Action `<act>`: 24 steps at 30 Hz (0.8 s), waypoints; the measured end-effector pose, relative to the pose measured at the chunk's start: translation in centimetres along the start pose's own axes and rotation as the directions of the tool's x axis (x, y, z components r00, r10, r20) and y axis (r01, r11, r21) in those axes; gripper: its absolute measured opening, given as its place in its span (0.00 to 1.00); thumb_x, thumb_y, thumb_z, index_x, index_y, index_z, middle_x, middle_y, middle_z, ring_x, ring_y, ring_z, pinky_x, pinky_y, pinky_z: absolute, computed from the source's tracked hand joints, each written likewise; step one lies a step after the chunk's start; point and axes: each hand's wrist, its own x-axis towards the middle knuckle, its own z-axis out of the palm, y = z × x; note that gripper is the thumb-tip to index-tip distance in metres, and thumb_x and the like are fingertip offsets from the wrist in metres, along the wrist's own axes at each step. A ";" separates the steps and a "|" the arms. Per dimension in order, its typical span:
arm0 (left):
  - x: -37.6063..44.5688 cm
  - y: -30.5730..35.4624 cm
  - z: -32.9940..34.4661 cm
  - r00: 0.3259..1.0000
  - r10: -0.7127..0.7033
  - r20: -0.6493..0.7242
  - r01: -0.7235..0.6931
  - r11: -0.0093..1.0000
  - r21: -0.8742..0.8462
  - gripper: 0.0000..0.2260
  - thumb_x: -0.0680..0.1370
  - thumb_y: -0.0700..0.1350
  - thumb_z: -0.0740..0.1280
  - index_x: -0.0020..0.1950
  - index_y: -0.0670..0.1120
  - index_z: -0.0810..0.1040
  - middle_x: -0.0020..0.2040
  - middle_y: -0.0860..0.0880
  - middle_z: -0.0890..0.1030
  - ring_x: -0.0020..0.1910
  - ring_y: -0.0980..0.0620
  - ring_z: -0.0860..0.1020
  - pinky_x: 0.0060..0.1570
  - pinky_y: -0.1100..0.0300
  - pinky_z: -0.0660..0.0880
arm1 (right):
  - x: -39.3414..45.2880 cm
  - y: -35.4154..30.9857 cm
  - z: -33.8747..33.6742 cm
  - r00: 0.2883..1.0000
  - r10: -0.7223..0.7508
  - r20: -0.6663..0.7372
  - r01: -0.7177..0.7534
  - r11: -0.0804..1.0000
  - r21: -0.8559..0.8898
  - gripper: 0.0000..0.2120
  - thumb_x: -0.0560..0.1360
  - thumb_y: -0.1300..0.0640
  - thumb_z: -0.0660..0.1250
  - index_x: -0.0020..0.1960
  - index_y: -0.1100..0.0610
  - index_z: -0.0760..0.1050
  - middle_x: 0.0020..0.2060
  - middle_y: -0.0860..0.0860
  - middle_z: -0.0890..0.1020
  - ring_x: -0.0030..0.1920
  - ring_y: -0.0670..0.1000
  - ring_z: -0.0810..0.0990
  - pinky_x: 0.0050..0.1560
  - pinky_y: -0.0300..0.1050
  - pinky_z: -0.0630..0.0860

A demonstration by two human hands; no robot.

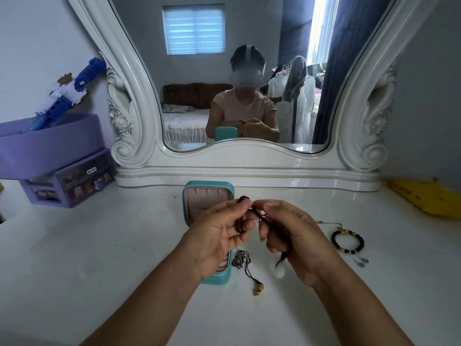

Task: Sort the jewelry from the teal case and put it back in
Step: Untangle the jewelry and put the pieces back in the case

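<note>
— How far along are you?

— Partway, I'd judge. Everything sits on the glossy white surface [99, 245] in front of the big carved white mirror [139, 101]. The teal hard-shell jewelry case [208, 189] lies open near the middle of the surface, toward the back edge, partly under my left hand, and the pale lining I can see holds nothing.

— What's out of it?

— A round bracelet of black beads with gold charms [347, 242] lies toward the right edge, with a thin gold chain [329, 223] just behind it and two small silver pieces [361, 262] just in front. A bundled black cord necklace with a gold pendant [243, 262] lies beside the case's near right corner.

— And your hands?

— Both are busy on one dark brown cord [257, 214], held above the case. My left hand [219, 236] pinches one end with fingers curled; my right hand [294, 233] curls round the rest, its tail hanging below. I'm untangling it, I think. Nothing seems to be back inside yet.
</note>
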 end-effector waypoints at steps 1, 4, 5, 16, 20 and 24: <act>0.0 -0.1 0.1 1.000 0.008 0.009 -0.008 1.000 0.025 0.09 0.65 0.49 0.69 0.42 0.47 0.80 0.34 0.51 0.80 0.34 0.57 0.78 0.42 0.61 0.73 | 0.0 -0.1 0.2 0.999 -0.022 0.024 0.022 1.000 -0.016 0.09 0.74 0.58 0.64 0.49 0.61 0.80 0.27 0.50 0.76 0.25 0.44 0.68 0.26 0.38 0.62; -0.1 -0.5 0.2 0.999 0.051 -0.014 -0.049 0.994 0.101 0.10 0.65 0.51 0.68 0.40 0.48 0.83 0.36 0.51 0.80 0.39 0.55 0.77 0.46 0.59 0.73 | 0.0 -0.2 0.5 0.998 -0.057 0.013 0.058 0.996 -0.070 0.06 0.72 0.65 0.67 0.44 0.58 0.82 0.24 0.46 0.78 0.23 0.41 0.68 0.24 0.34 0.62; -0.1 -0.6 0.2 0.997 0.072 -0.042 -0.066 0.990 0.128 0.09 0.65 0.51 0.69 0.39 0.48 0.83 0.36 0.52 0.81 0.41 0.55 0.77 0.47 0.59 0.72 | 0.0 -0.2 0.5 0.998 -0.062 -0.010 0.061 0.994 -0.088 0.07 0.71 0.66 0.68 0.41 0.56 0.82 0.24 0.47 0.78 0.23 0.41 0.67 0.24 0.34 0.62; 0.1 -0.7 1.1 0.933 0.325 -0.156 -0.187 0.806 0.562 0.05 0.70 0.44 0.68 0.37 0.45 0.81 0.33 0.45 0.78 0.37 0.52 0.75 0.41 0.56 0.71 | 0.0 0.7 1.2 0.998 -0.037 -0.051 0.038 0.999 0.037 0.10 0.72 0.63 0.62 0.32 0.59 0.74 0.24 0.49 0.70 0.24 0.45 0.62 0.27 0.38 0.60; 0.4 -0.5 1.2 0.969 0.168 -0.180 -0.116 0.956 0.268 0.05 0.62 0.46 0.67 0.29 0.46 0.79 0.31 0.48 0.77 0.36 0.53 0.72 0.43 0.57 0.67 | 0.4 0.5 0.8 1.000 -0.004 -0.027 0.009 0.984 0.178 0.05 0.64 0.59 0.65 0.31 0.59 0.71 0.22 0.48 0.67 0.22 0.45 0.59 0.27 0.39 0.57; 0.1 -0.7 1.3 0.999 -0.024 0.031 0.026 0.996 -0.083 0.04 0.60 0.45 0.64 0.25 0.48 0.72 0.32 0.51 0.78 0.35 0.55 0.72 0.43 0.56 0.63 | 0.6 0.3 0.9 0.996 -0.006 -0.087 0.025 0.974 0.223 0.07 0.67 0.64 0.65 0.30 0.60 0.74 0.23 0.50 0.76 0.21 0.45 0.61 0.25 0.38 0.58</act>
